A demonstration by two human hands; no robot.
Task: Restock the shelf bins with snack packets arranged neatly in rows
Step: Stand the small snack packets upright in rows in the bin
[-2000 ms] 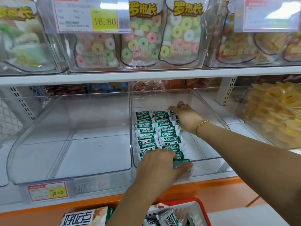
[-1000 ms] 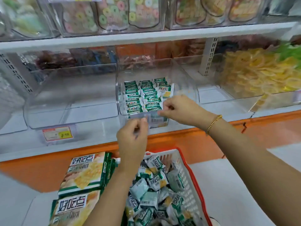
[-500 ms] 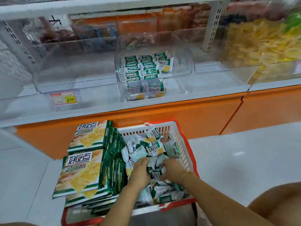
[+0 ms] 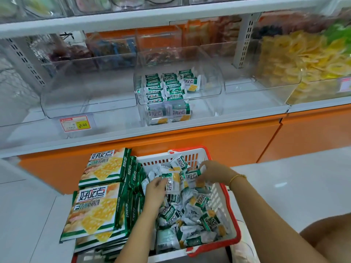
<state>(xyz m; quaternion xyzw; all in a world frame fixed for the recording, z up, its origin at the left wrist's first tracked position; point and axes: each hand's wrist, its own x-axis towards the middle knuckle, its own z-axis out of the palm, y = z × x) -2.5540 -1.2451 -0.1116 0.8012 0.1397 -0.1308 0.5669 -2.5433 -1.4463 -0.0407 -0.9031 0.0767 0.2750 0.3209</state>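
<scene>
Both hands have dropped from the bin (image 4: 213, 82) to the basket (image 4: 191, 148) and are picking from the loose pile. Left hand (image 4: 154, 189): fingers curled round a packet (image 4: 171, 184), print side up. Right hand (image 4: 213, 172): fingertips pinch a second packet (image 4: 193, 175) by its edge; thumb hidden, so grip can't be confirmed. Bin holds two full rows (image 4: 153, 86), with a third just started at the back. Suggest gathering several, squaring them same way up before lifting, then extending the third row forward, overlapped like the others.
</scene>
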